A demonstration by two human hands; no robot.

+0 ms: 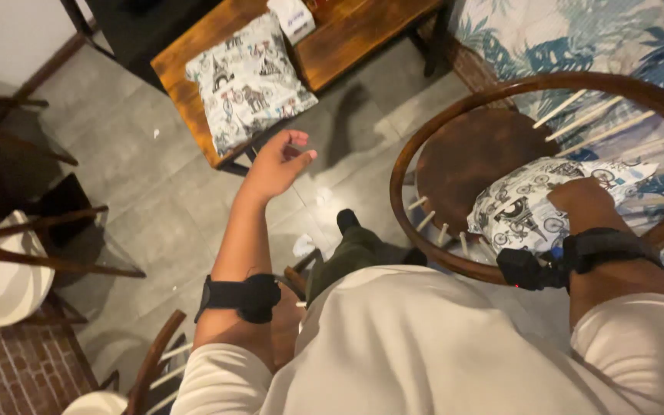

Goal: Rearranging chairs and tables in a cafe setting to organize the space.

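Cream-shirted and wearing black wrist straps, the person presses the right hand (pixel 582 196) closed on a printed cushion (pixel 528 207) inside the round wooden chair (pixel 432 146) at three o'clock, while the left hand (pixel 278 163) hangs open toward a matching cushion (pixel 247 77) on the table (pixel 347 34) at twelve.

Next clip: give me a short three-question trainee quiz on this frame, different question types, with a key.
1. True or false: the left hand holds a cushion.
2. Which thing does the right hand rest on? A) the box on the table B) the printed cushion on the round chair C) the floor
3. Fill in: a second printed cushion lies on the wooden ____.

Key
1. False: it is open in the air, holding nothing.
2. B
3. table
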